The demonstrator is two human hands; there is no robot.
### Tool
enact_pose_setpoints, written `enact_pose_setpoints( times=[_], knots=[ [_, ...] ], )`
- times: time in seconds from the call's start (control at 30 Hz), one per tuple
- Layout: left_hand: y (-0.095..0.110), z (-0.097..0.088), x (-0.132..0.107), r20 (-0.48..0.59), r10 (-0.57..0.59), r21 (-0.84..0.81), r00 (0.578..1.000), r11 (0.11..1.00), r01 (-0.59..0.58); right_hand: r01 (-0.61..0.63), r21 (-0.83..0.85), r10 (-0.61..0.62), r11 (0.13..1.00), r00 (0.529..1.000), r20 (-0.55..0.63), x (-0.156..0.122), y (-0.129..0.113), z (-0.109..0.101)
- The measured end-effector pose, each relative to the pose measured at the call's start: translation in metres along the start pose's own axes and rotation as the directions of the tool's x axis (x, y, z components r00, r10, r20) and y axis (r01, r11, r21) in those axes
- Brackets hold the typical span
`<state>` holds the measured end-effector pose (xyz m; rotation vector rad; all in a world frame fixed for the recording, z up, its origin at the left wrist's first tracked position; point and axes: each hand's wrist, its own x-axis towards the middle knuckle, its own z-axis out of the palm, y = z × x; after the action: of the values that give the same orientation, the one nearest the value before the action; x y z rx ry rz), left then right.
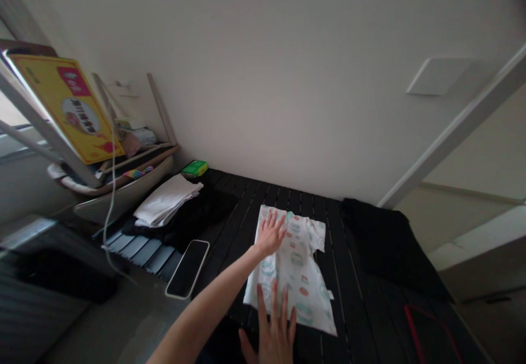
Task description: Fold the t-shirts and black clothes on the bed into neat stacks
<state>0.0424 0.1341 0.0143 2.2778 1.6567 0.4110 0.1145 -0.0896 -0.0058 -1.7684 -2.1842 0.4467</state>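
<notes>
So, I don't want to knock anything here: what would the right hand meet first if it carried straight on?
The right hand would meet the printed white garment first, and seems already over its lower part, though depth is unclear. Further along that line lies the left hand.

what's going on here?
A person's left hand lies flat on a white short-sleeved cotton garment with pastel round prints, which is spread on a black slatted surface. Their right hand has its spread fingers at the garment's near edge. To the left lie a black smartphone and a folded white cloth on crumpled black fabric.
</notes>
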Motion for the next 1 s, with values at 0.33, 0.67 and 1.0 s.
enact_pose_setpoints(
  times=[0.33,0.67,1.0],
  knots=[
    [-0.018,0.039,-0.019,-0.016,0.049,0.181,0.999,0.982,-0.046,-0.057,-0.068,0.058,0.996,0.998,0.018,0.042,0.027,0.001],
    [-0.015,0.033,-0.02,-0.012,0.047,0.167,0.999,0.985,-0.045,-0.474,-0.211,0.442,0.855,0.878,-0.182,0.131,0.153,-0.051],
    [0.078,0.032,-0.077,-0.034,0.15,-0.002,0.988,0.989,-0.15,-0.309,-0.124,0.317,0.943,0.947,0.051,0.142,0.191,-0.044]
  ],
)
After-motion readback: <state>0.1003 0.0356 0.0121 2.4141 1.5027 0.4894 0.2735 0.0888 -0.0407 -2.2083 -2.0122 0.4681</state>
